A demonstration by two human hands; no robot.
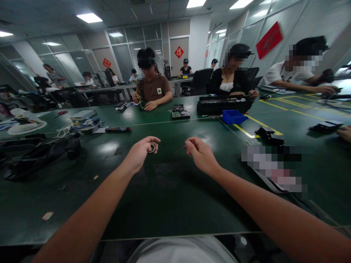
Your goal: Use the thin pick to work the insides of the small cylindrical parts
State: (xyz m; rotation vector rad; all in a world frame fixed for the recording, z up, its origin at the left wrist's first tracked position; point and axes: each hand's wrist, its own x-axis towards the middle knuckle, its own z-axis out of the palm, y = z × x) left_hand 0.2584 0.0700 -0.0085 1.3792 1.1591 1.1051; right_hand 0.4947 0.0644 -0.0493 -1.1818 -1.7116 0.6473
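Observation:
My left hand [141,151] is curled over the dark green table [164,190], its fingers closed round a small dark ring-shaped part [151,148]. My right hand [200,155] is a short way to its right, pinching a thin red-handled tool [184,147] whose tip points left toward the ring. The two hands hover close together just above the table's middle. Both forearms reach in from the bottom edge.
A blue bin [233,116], a black tray [223,103] and circuit boards [179,111] lie further back. A marker-like tool [117,129] and cables [41,149] sit at left, black parts [267,135] at right. Other people work across the table.

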